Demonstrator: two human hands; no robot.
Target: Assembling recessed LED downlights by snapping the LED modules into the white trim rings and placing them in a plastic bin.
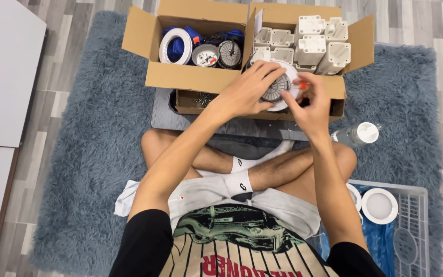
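Note:
I sit cross-legged on a grey shaggy rug. Both hands hold a round white downlight fitting [281,86] with a ribbed metal heat sink facing up, just in front of the cardboard boxes. My left hand [249,90] wraps over its left side and top. My right hand [309,105] grips its right edge, fingers near a small orange clip.
An open cardboard box [193,77] holds several round fittings with blue parts. A second box [357,46] holds white plastic housings. A small box of screws [196,100] lies on a grey board. A clear bottle [357,134] lies at right. A white crate [411,225] holds round white fittings.

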